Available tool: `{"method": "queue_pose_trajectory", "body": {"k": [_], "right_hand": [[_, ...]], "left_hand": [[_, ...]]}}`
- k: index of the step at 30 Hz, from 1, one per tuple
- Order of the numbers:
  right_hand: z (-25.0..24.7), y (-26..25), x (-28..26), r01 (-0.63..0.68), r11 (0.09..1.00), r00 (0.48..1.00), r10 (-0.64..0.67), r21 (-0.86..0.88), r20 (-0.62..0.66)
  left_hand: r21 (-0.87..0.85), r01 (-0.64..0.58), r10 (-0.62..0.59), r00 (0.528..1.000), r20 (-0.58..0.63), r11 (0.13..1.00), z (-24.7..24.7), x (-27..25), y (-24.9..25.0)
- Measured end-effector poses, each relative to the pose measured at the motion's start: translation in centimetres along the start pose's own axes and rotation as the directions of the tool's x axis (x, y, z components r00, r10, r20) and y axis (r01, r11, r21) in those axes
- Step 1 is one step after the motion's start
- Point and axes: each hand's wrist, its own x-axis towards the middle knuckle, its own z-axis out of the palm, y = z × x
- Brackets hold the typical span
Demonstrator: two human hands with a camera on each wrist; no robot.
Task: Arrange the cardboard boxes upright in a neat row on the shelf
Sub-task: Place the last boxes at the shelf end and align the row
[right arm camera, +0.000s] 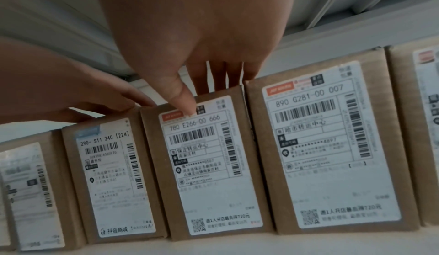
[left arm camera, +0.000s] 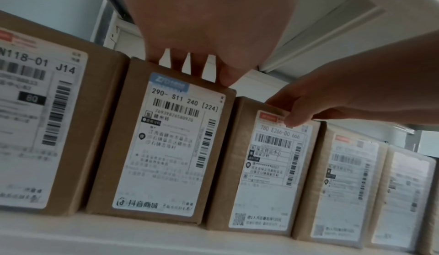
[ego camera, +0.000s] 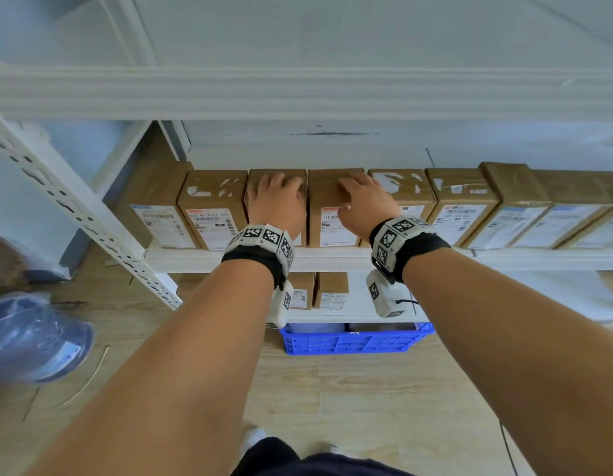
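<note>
While upright, boxes (ego camera: 334, 207) (two) under fingers (ego camera: 281, 182)

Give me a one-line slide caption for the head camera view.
Left hand and right hand rest on two neighbouring upright boxes in a shelf row.

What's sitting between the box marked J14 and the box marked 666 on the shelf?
One box, the 290 S11 box, upright between the J14 box and the 666 box. The left hand rests on its top; the left wrist view shows it.
</note>
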Motion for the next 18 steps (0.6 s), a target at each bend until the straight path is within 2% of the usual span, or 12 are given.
{"method": "queue_pose_trajectory", "body": {"k": [5,9,14,18], "right_hand": [[0.4,-0.1,0.1,0.010,1.000,0.999,-0.010,0.005,-0.030],[0.1,-0.3,0.1,-0.002,1.000,1.000,0.002,0.017,-0.006],[-0.7,0.4,-0.6,-0.061,0.998,0.998,0.061,0.035,-0.011],[-1.9,3.1,-1.5,-0.123,0.992,0.991,0.124,0.027,-0.051]], "left_hand": [[-0.059,0.017,-0.017,1.000,0.010,0.998,-0.5,0.4,-0.1],[-0.027,0.029,-0.029,0.999,0.030,0.999,-0.5,0.6,0.0],[-0.001,-0.024,0.024,0.999,-0.030,1.000,-0.8,1.7,1.6],[-0.031,-0.101,0.101,0.995,-0.015,0.994,-0.4,2.1,4.4]]}}
